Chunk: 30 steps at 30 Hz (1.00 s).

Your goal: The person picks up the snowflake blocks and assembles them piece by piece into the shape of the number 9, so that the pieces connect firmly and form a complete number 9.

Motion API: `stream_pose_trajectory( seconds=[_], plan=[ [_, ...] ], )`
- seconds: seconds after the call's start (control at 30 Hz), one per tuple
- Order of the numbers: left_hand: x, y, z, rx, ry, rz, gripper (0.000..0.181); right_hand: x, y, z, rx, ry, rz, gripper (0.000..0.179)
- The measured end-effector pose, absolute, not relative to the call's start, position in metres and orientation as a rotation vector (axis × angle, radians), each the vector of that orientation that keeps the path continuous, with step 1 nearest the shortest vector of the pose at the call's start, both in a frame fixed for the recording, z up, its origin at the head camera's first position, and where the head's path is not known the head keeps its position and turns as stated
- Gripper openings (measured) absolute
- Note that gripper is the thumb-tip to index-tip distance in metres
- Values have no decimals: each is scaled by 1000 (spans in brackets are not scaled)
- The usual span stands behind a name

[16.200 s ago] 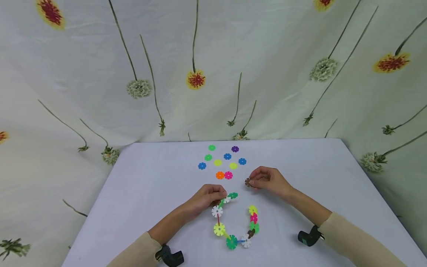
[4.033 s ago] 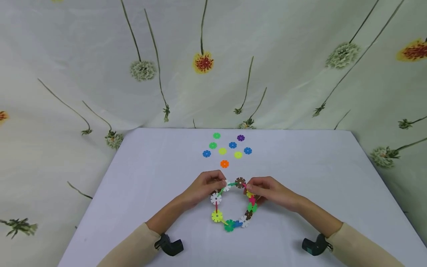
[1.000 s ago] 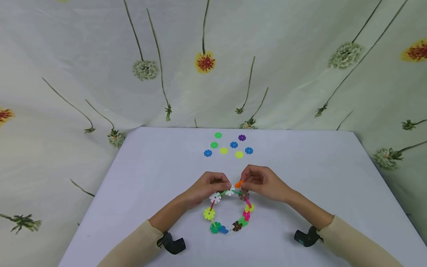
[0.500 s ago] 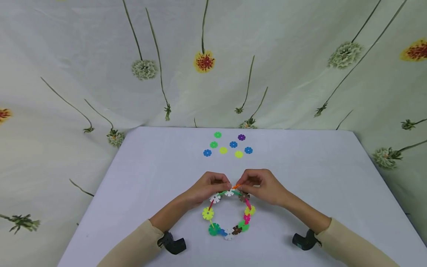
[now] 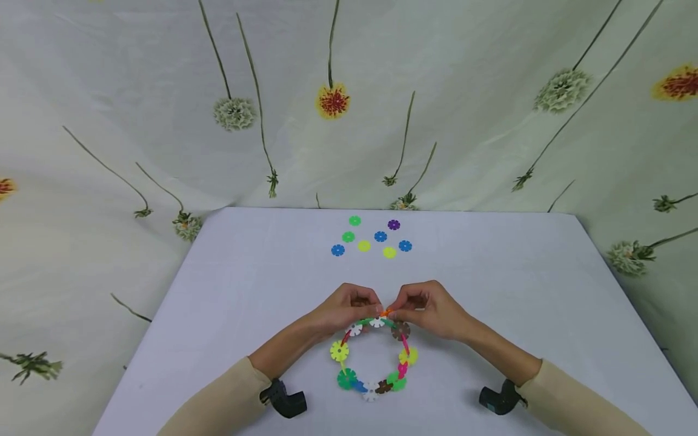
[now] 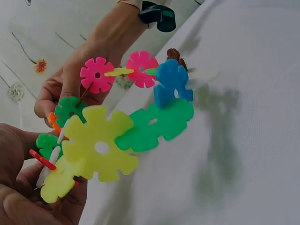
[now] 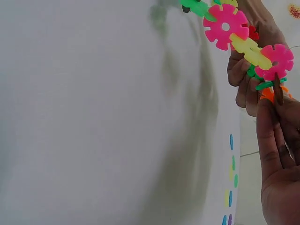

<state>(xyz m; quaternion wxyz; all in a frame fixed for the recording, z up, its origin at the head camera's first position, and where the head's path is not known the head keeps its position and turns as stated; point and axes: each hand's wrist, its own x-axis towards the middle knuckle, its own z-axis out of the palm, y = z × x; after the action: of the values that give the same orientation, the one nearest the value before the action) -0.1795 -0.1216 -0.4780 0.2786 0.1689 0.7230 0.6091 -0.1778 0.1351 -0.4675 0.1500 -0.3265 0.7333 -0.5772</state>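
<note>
Notched plastic snowflake discs are linked in a closed ring [image 5: 339, 351], held up in front of me. My left hand [image 5: 343, 312] pinches the ring's far side beside a white disc [image 5: 377, 322]. My right hand [image 5: 436, 312] pinches an orange disc [image 5: 386, 313] edge-on against that white disc. Whether their slots are engaged cannot be made out. In the left wrist view, a yellow disc [image 6: 101, 126] and a green disc [image 6: 157, 124] hang nearest the camera. The right wrist view has the orange disc [image 7: 267, 95] partly hidden behind fingers, below a pink disc [image 7: 276, 61].
Several loose discs lie flat towards the table's far edge: a purple one [image 5: 394, 224], blue ones [image 5: 338, 250], green ones [image 5: 348, 237] and yellow ones [image 5: 389, 252]. A white cloth covers the table [image 5: 262, 272]. A flower-print curtain [image 5: 436, 60] hangs behind.
The earlier open chain has become a closed ring, with brown and pink discs added. The orange disc left the table in my right hand, then moved down and left to the white disc.
</note>
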Motion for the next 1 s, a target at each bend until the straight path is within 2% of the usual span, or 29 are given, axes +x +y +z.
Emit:
stream_pose_trajectory(
  seconds=[0.17, 0.4, 0.6, 1.0],
  plan=[
    [-181, -125, -478, 478, 1929, 1608, 19, -179, 133, -464, -958, 2126, -1598, 1],
    [-183, -129, -470, 521, 1908, 1636, 21, -197, 135, -459, -976, 2077, -1637, 6],
    [-183, -130, -467, 440, 1936, 1599, 22, -220, 140, -466, -822, 2263, -1687, 5],
    [-179, -132, -466, 422, 1925, 1598, 22, -275, 128, -490, -606, 2821, -1147, 27]
  ],
)
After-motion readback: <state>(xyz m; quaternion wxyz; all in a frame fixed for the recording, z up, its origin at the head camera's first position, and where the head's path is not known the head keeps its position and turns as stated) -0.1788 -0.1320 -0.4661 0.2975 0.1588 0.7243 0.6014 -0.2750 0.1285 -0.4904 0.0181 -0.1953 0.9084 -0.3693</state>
